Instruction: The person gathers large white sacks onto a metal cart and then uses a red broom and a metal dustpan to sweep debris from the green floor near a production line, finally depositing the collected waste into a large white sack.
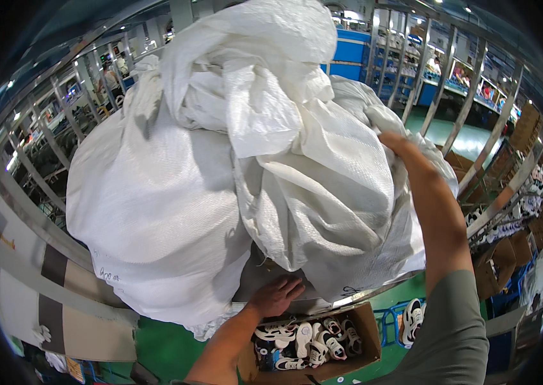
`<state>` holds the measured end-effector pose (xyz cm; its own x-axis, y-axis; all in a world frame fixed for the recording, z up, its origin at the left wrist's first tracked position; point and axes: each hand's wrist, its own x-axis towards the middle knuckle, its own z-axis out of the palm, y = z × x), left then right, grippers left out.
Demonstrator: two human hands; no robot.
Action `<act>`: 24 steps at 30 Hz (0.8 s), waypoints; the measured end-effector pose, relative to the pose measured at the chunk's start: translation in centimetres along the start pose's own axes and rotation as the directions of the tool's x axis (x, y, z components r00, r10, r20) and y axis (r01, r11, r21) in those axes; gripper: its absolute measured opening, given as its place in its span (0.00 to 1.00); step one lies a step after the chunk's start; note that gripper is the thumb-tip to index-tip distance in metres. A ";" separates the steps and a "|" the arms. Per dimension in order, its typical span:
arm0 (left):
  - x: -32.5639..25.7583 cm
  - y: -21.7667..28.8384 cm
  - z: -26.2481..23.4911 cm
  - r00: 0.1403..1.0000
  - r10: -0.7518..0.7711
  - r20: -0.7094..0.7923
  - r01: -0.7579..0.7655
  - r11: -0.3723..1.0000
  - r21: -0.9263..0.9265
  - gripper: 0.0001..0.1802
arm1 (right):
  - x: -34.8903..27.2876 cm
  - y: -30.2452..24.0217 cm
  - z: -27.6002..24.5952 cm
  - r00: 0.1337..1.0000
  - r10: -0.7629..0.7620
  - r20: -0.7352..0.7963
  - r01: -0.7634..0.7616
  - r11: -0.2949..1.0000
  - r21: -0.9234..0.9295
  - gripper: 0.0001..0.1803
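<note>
Large white woven sacks point(162, 173) fill the middle of the view, bulging and heaped together, with loose folded cloth on top. On the far right side of the heap, my right hand point(397, 142) is closed on a white woven sack point(374, 119); its fingers are partly hidden in the folds. My left hand point(278, 296) is open, its fingers lying on the grey surface point(255, 279) low between the sacks. It holds nothing. What the sacks contain is hidden.
Below my left hand stands a cardboard box point(371, 333) of black-and-white sneakers point(303, 340). More shoes point(411, 321) rest on a blue rack to its right. Metal railings point(470, 102) enclose the heap left and right. Grey-and-beige panels point(92, 327) lie at the lower left.
</note>
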<state>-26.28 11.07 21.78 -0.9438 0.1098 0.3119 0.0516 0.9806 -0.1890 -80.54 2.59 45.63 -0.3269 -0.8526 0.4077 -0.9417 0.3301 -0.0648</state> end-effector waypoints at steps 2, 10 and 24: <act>-2.1 0.2 -1.3 0.998 -0.058 0.012 0.058 0.998 0.019 0.27 | -1.5 -7.2 -4.2 0.993 -0.028 0.117 0.038 0.996 -0.082 0.15; -1.9 0.3 -2.6 0.984 -0.171 -0.049 0.169 0.985 -0.046 0.26 | -5.0 -34.1 -26.3 0.559 -0.527 -0.641 0.657 0.752 -0.045 0.41; -3.7 0.6 1.4 0.941 -0.296 0.165 0.334 0.889 -0.313 0.28 | -11.8 -36.4 -7.8 0.858 -0.513 -0.023 0.455 0.780 -0.429 0.15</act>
<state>-23.24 11.00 19.25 -0.9572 -0.2133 0.1959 -0.1671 0.9593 0.2276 -41.80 3.81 50.28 0.2050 -0.8916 0.4038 -0.8493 0.0431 0.5262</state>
